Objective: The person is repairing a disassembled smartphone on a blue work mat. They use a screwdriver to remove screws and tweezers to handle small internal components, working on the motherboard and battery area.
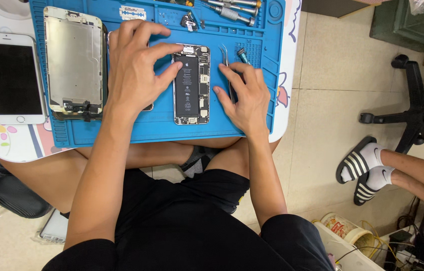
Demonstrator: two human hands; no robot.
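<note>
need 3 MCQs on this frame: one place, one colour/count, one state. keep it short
1. Where does the opened phone lie?
A. on the floor
B. on the mat, between the hands
C. on the white phone

2. What colour is the mat?
A. blue
B. red
C. black

3. What state is the white phone in?
A. opened, battery showing
B. screen dark, in one piece
C. held in the right hand

Answers:
1. B: it lies on the mat with the left hand on one side and the right hand on the other, fingertips at its edges.
2. A: the whole mat is bright blue.
3. B: it lies on the white table, left of the mat, closed, screen black, untouched.
</note>
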